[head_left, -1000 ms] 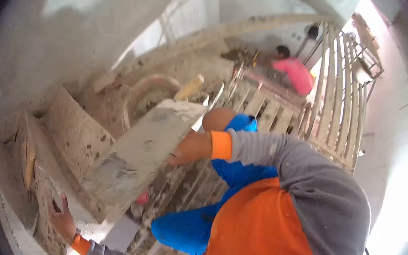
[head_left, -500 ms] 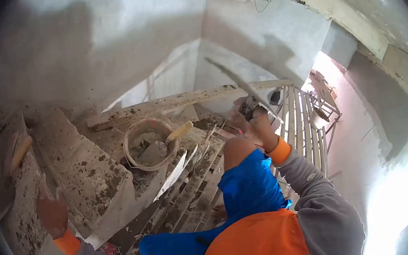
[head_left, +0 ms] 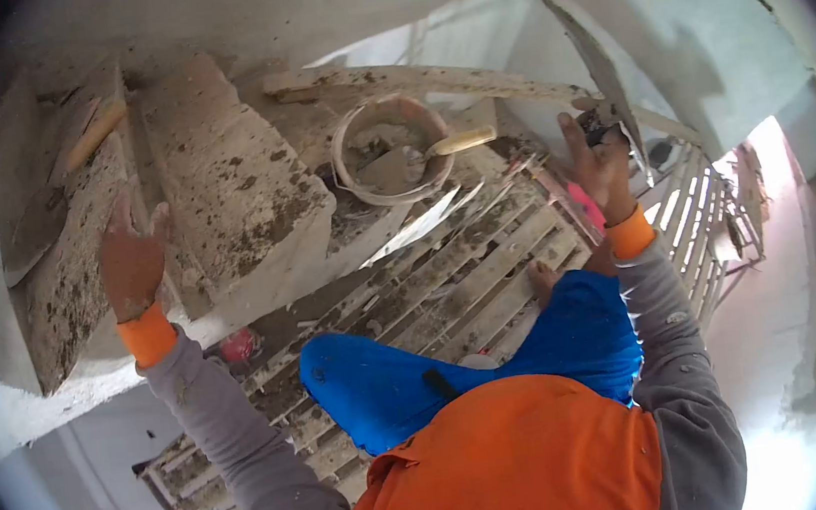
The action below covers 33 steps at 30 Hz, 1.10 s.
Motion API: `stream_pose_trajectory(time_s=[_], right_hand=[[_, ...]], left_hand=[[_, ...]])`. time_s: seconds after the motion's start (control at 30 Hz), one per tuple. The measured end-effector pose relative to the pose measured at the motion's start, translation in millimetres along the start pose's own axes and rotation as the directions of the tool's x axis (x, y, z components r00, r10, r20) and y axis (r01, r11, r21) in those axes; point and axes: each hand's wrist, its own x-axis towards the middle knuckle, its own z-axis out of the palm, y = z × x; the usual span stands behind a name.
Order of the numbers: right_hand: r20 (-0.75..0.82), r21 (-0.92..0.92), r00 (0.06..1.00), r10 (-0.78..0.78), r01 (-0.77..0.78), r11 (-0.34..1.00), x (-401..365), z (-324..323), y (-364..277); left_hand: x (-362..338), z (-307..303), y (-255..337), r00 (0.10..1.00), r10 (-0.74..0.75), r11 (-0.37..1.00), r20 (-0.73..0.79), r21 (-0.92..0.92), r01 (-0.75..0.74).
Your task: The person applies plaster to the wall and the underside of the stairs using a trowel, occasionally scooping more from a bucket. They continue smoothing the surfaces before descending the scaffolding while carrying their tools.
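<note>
My left hand (head_left: 133,251) rests with spread fingers on a mortar-spattered board (head_left: 71,303) and holds nothing. Just beyond it lies a trowel with a wooden handle (head_left: 96,137), its grey blade toward the left. My right hand (head_left: 604,170) is closed around the dark grip of a long, flat plastering float (head_left: 595,57), whose thin blade stands edge-on and reaches up past the fingers. Between the hands sits a round bucket (head_left: 348,183) with grey mortar inside. Another trowel (head_left: 461,141) leans in it, wooden handle over the rim.
A rough timber plank (head_left: 428,78) lies behind the bucket by the wall. Below me is a slatted bamboo platform (head_left: 471,278), with more slats (head_left: 690,213) at right. A second spattered slab (head_left: 228,175) lies beside my left hand. Plastered walls surround the corner.
My view has tilted down and left. My right hand, with the float, has moved outward from my knee, and the blade stands more upright. My left hand stays at the board.
</note>
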Motion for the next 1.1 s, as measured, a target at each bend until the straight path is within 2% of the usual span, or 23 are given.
stream_pose_trajectory(time_s=[0.1,0.13,0.2,0.27,0.3,0.4,0.43,0.47,0.53,0.57,0.6,0.63,0.73,0.8,0.83,0.93,1.0,1.03,1.1], right_hand=[[0.048,0.104,0.99,0.132,-0.136,0.985,7.2,-0.8,16.3],[0.067,0.147,0.981,0.18,-0.188,0.971,9.9,2.6,24.9],[-0.032,0.136,0.998,-0.046,0.05,0.989,10.0,10.0,58.9],[0.08,0.253,0.98,0.183,-0.198,0.947,4.7,7.1,72.9],[0.094,0.2,0.981,0.168,-0.183,0.962,-0.5,9.9,94.0],[0.187,0.16,0.95,0.251,-0.282,0.946,-3.2,-5.0,104.7],[0.178,0.194,0.957,0.229,-0.262,0.945,-5.1,-4.8,112.1],[0.161,0.225,0.965,0.207,-0.241,0.944,-5.5,-4.8,120.1],[0.173,0.316,0.959,0.224,-0.27,0.91,1.3,-8.4,128.8],[0.208,0.376,0.943,0.259,-0.321,0.869,4.6,-11.1,124.0],[0.244,0.431,0.926,0.29,-0.371,0.823,7.1,-13.6,120.0],[0.269,0.523,0.89,0.369,-0.456,0.72,7.1,-10.3,121.7],[0.205,0.501,0.934,0.293,-0.357,0.788,11.6,-5.7,126.7],[0.163,0.467,0.954,0.252,-0.3,0.832,14.0,-4.5,125.0],[0.181,0.486,0.948,0.263,-0.318,0.814,11.6,-5.4,121.7],[0.219,0.517,0.931,0.292,-0.365,0.774,10.2,-7.2,116.8],[0.21,0.541,0.935,0.285,-0.354,0.763,11.3,-6.5,114.6],[0.26,0.568,0.917,0.302,-0.398,0.721,12.6,-7.4,114.9],[0.275,0.626,0.894,0.353,-0.445,0.64,12.6,-9.3,106.9]], left_hand=[[-3.1,2.4,3.1,0.986,0.078,0.997,-0.145,-0.009,-0.08],[-3.1,2.0,1.4,0.99,0.06,0.998,-0.129,0.006,-0.059],[-0.4,2.0,-0.7,0.994,0.024,0.999,-0.104,0.032,-0.021],[-1.7,4.8,-2.3,0.977,0.07,0.992,-0.201,0.116,-0.048],[-3.6,6.9,-1.0,0.963,0.1,0.986,-0.249,0.155,-0.062],[-7.9,18.5,25.7,0.865,0.225,0.955,-0.449,0.277,-0.105],[-8.6,29.2,41.0,0.829,0.287,0.94,-0.48,0.306,-0.149],[-16.1,34.2,74.0,0.909,0.274,0.931,-0.312,0.324,-0.17],[-23.6,72.9,113.6,0.959,0.262,0.95,-0.111,0.206,-0.235],[-21.8,110.6,118.1,0.956,0.281,0.959,-0.083,0.075,-0.275],[-23.2,120.8,144.2,0.945,0.327,0.94,-0.006,0.102,-0.325],[-26.6,128.6,164.8,0.927,0.367,0.919,0.071,0.125,-0.373],[-18.5,180.8,156.1,0.898,0.432,0.893,0.082,0.097,-0.439],[-14.7,196.9,142.3,0.87,0.452,0.885,0.197,0.023,-0.466],[-14.2,202.3,136.4,0.851,0.458,0.882,0.258,-0.014,-0.471],[-15.3,209.8,124.1,0.847,0.497,0.862,0.19,0.01,-0.507],[-12.3,207.1,109.3,0.838,0.497,0.847,0.224,0.086,-0.525],[-9.4,205.7,99.8,0.836,0.492,0.84,0.243,0.121,-0.529],[16.2,229.0,54.2,0.905,0.376,0.837,0.197,0.348,-0.423]])
